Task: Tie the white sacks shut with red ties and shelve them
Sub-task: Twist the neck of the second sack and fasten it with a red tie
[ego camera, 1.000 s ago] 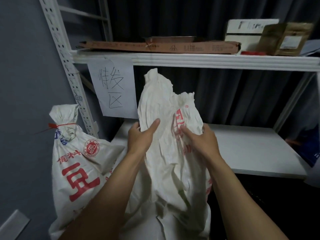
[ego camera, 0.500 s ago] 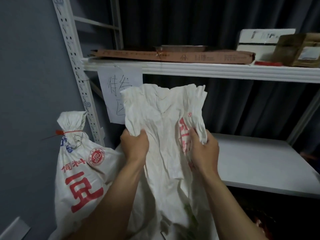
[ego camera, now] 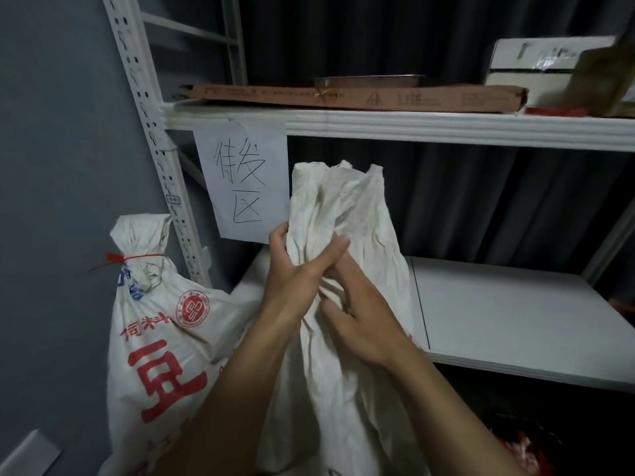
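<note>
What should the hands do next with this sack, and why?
Probably tighten the grip of the left hand round the neck of the sack, so the right hand can let go and fetch a tie. Both hands clutch the bunched neck, the mouth flares above them, and no tie is on it or in either hand; the tied sack wears a red tie.

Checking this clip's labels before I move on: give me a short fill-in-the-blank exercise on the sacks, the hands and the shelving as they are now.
1. The tie on the tied sack is ___ in colour.
2. The tied sack stands to the ___ of the held sack.
3. The left hand and right hand grip the held sack, which has ___ tie on it.
4. The paper sign hangs from the ___ shelf.

Missing words: red; left; no; upper.
</note>
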